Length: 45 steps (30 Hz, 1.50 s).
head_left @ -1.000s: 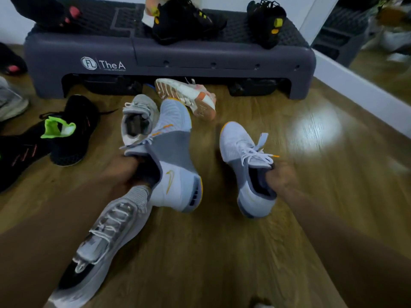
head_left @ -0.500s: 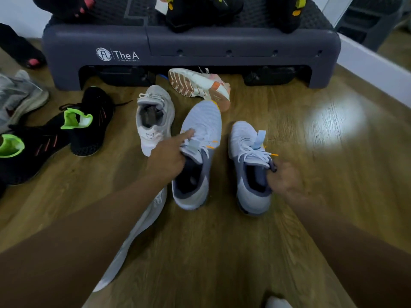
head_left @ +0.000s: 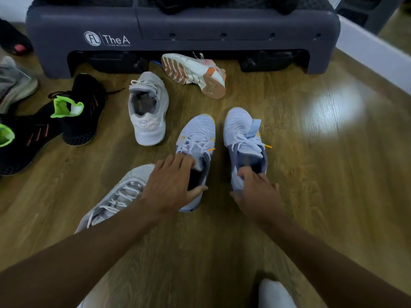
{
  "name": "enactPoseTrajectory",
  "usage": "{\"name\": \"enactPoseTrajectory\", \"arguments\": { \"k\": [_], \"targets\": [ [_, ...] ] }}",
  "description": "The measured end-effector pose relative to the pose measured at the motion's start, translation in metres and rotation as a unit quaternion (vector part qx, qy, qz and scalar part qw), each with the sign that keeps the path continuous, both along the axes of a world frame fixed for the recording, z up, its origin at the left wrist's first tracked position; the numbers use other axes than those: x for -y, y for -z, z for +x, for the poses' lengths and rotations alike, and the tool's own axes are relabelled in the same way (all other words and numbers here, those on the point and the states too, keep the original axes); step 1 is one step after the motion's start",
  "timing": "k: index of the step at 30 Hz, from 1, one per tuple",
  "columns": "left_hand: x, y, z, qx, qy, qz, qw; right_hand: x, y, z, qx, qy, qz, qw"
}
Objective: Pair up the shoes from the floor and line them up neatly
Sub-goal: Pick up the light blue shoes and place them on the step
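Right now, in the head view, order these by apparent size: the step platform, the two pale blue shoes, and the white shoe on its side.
1. step platform, clearly largest.
2. left pale blue shoe and right pale blue shoe: alike, not ranked.
3. white shoe on its side, smallest, but farther away, so unsure.

Top edge crops shoes (head_left: 175, 6) on the platform (head_left: 222, 23).

Floor (head_left: 311, 165): wood-look boards, smooth and glossy, with a bright glare patch. Step platform (head_left: 200, 30): matt grey plastic. Left pale-blue shoe (head_left: 196, 130) and right pale-blue shoe (head_left: 238, 123): matt knit cloth uppers, woven white laces; black shoe (head_left: 89, 116): matt open mesh, neon-green cloth lining.
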<state>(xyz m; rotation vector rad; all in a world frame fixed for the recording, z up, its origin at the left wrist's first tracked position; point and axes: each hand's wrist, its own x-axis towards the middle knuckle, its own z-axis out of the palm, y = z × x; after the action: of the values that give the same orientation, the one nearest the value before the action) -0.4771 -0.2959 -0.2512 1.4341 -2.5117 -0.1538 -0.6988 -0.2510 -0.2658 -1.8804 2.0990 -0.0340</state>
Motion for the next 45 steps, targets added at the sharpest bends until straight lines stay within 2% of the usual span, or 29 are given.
{"name": "enactPoseTrajectory", "arguments": {
  "k": [3, 5, 8, 14, 19, 23, 27, 30, 33, 36, 38, 41, 45],
  "targets": [
    [0.002, -0.004, -0.003, 0.006, 0.030, 0.013, 0.999, 0.007, -0.004, -0.002, 0.000, -0.001, 0.022, 1.000],
    [-0.003, -0.005, -0.006, 0.080, 0.030, 0.074, 0.994, 0.013, -0.008, -0.004, -0.024, -0.028, 0.048, 0.998],
    [-0.012, 0.000, -0.008, 0.208, 0.010, 0.178, 0.962, 0.017, -0.009, 0.005, -0.015, -0.048, 0.078, 0.996],
    [-0.010, -0.008, -0.027, 0.176, -0.011, 0.223, 0.959, 0.012, -0.015, 0.045, 0.000, -0.070, 0.056, 0.996],
    [0.007, -0.062, -0.041, 0.144, -0.040, 0.311, 0.939, 0.022, -0.072, 0.040, 0.041, -0.066, 0.087, 0.993],
    [0.001, -0.168, -0.060, 0.138, -0.033, 0.333, 0.932, 0.024, -0.175, 0.029, 0.080, -0.083, 0.126, 0.985],
    [-0.010, -0.305, -0.083, 0.128, 0.025, 0.390, 0.911, 0.008, -0.311, 0.001, 0.064, -0.059, 0.228, 0.970],
    [-0.026, -0.414, -0.096, 0.131, 0.049, 0.414, 0.899, -0.014, -0.427, -0.011, 0.072, -0.030, 0.243, 0.967],
    [-0.049, -0.519, -0.113, 0.142, 0.078, 0.366, 0.916, -0.043, -0.542, -0.022, 0.066, -0.020, 0.209, 0.975],
    [-0.071, -0.609, -0.129, 0.158, 0.166, 0.322, 0.919, -0.076, -0.625, -0.028, 0.089, 0.016, 0.161, 0.983],
    [-0.085, -0.661, -0.139, 0.177, 0.197, 0.290, 0.920, -0.097, -0.666, -0.032, 0.070, 0.031, 0.167, 0.983],
    [-0.113, -0.725, -0.156, 0.211, 0.238, 0.223, 0.922, -0.140, -0.725, -0.041, 0.038, 0.105, 0.149, 0.983],
    [-0.154, -0.786, -0.187, 0.220, 0.319, 0.188, 0.903, -0.204, -0.780, -0.061, 0.041, 0.211, 0.098, 0.972]
  ]
}}
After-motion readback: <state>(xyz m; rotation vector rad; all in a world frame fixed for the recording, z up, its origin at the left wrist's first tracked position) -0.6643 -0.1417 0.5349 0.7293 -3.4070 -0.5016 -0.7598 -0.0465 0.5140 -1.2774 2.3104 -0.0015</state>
